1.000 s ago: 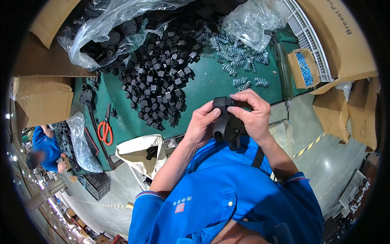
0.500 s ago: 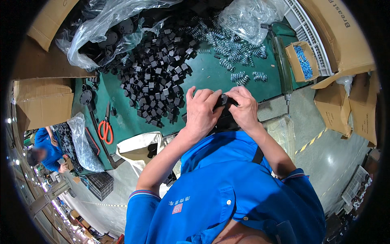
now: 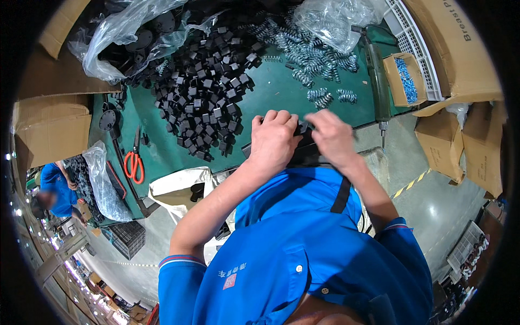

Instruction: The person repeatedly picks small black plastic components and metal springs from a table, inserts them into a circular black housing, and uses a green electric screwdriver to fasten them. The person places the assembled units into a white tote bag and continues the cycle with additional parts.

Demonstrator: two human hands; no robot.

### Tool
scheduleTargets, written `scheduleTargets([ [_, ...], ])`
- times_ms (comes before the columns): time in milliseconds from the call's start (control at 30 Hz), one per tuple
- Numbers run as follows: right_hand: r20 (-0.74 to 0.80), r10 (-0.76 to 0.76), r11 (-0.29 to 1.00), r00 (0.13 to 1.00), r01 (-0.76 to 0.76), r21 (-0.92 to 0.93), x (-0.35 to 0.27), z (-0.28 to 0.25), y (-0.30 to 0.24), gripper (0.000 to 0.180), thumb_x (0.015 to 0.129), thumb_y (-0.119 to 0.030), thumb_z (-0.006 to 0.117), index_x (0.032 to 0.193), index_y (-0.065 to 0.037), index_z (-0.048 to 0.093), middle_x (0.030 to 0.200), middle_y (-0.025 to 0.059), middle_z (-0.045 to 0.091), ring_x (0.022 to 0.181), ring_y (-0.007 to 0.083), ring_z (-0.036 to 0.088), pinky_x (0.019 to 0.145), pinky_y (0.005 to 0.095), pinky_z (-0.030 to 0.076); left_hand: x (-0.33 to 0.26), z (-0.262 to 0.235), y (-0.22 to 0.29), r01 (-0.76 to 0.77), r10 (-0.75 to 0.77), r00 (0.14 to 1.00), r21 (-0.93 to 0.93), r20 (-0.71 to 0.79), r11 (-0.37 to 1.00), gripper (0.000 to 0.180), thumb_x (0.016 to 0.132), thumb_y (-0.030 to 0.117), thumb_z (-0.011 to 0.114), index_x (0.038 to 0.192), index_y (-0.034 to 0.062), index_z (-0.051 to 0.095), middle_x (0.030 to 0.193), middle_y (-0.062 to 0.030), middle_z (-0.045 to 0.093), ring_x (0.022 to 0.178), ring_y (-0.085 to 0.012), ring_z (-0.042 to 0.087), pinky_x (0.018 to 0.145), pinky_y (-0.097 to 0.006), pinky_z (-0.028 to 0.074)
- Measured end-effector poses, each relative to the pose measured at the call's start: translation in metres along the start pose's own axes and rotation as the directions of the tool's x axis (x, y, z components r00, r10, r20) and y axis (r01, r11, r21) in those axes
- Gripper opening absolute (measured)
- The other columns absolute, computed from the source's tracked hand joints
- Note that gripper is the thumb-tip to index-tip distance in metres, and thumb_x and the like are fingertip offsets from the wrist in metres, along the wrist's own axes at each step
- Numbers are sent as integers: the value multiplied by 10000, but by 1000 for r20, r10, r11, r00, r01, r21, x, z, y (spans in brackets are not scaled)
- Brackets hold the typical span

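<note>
My left hand (image 3: 275,140) is closed around a small black plastic part (image 3: 301,128) at the near edge of the green table (image 3: 260,97). Much of that part is hidden by the fingers. My right hand (image 3: 335,136) is just to its right, smeared by motion, and its grip cannot be made out. A black piece (image 3: 307,154) lies beneath both hands. Beyond the left hand spreads a heap of black plastic blocks (image 3: 203,103). Metal coil springs (image 3: 322,57) are piled farther off, and a few loose springs (image 3: 320,98) lie near my right hand.
A green power screwdriver (image 3: 376,81) lies at the right, beside a small carton of blue screws (image 3: 405,81). Orange-handled scissors (image 3: 134,162) lie left. A white bag (image 3: 179,187) hangs at the near edge. At far left, a person (image 3: 57,189) works at the table.
My right hand has come away from the black part and moved slightly right. My left hand keeps its hold on the part. The whole view has shifted a little.
</note>
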State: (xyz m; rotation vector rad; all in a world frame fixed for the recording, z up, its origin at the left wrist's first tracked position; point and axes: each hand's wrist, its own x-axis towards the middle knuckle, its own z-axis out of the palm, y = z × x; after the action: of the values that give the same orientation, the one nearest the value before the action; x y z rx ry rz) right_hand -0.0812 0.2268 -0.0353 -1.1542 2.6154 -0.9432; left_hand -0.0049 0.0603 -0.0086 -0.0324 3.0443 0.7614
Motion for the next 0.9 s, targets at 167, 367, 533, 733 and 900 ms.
scheduleTargets([
  [167,-347,232,804,909,-380,-458,24,-88,63,529,787,-337,736,1184,-37,558,1001,176,652,935,349,639,737,433,526,7,2,6,-43,36,998,175,45,984,382,728,212,742,1067,70,637,958,-52,578,964,-245,558,790,-424,419],
  [367,-223,454,751,863,-505,-424,54,-87,94,644,734,-364,742,1221,-8,516,888,262,670,786,406,668,709,462,521,16,3,10,-64,21,987,272,159,960,305,747,244,721,994,78,656,963,-44,581,969,-242,560,782,-442,411],
  [533,-205,535,814,819,-435,386,55,-93,84,422,735,-206,736,1078,1,601,825,130,680,687,203,649,661,333,510,14,7,4,-31,13,995,180,102,983,287,744,238,723,984,93,659,944,-41,572,977,-238,549,794,-439,392],
  [733,-343,390,487,855,124,864,58,-100,-18,322,738,-10,721,1022,52,581,862,94,638,742,175,637,702,300,521,11,9,-1,-32,27,999,111,44,993,283,742,233,726,984,108,651,916,-40,559,968,-239,541,807,-433,373],
  [900,-472,208,474,857,334,815,69,-74,-39,444,759,23,616,1188,70,511,894,142,604,770,241,617,729,355,507,9,11,-2,-31,28,999,98,28,995,287,742,239,728,984,108,646,907,-38,555,963,-241,542,814,-438,369],
])
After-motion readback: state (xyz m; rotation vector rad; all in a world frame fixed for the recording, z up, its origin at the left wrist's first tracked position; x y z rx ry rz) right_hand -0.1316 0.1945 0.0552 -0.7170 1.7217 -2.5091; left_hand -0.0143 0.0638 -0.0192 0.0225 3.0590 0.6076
